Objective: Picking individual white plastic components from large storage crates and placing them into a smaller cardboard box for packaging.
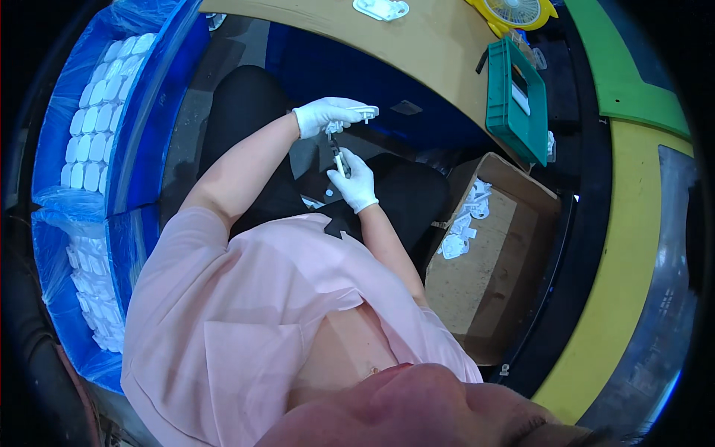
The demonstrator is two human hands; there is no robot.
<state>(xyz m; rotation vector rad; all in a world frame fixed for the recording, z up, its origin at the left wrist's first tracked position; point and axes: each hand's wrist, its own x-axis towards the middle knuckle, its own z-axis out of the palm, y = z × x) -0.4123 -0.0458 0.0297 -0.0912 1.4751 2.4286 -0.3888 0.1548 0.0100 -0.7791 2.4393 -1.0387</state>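
Over the lap, just off the wooden worktop's (417, 45) curved edge, the gloved left hand (322, 115) is closed around a white plastic part (363, 112). The gloved right hand (354, 179), just below it, grips a slim dark-tipped tool (337, 153) pointing up at that part.

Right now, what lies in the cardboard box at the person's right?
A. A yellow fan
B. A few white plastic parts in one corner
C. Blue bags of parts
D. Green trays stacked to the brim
B: the cardboard box holds only a small heap of white parts at its far corner; the rest of its bottom is bare cardboard.
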